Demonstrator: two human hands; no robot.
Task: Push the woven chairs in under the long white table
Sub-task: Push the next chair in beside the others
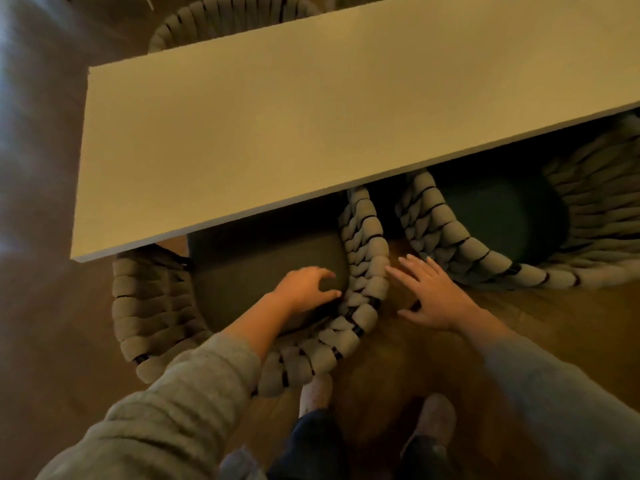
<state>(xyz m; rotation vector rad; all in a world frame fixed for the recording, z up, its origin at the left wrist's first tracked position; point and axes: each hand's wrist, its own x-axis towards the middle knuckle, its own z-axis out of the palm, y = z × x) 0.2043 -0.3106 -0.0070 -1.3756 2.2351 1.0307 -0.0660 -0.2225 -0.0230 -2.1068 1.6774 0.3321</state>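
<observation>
Wood floor, two socked feet and dark trousers in dim, warm light.

The brown wood floor (377,344) fills the lower and left parts of the view, its grain faint and blurred. Along the left edge a pale bluish glare (14,150) lies over it and fades toward the middle. At the bottom, the left sock (315,393) is pale with small speckles, and the right sock (436,420) is greyer. The two stand apart on the boards, toes pointing up the frame. Below each sock a dark trouser leg (308,445) runs down to the bottom edge. A small pale shape (149,1) at the top left is too cropped to make out.
</observation>
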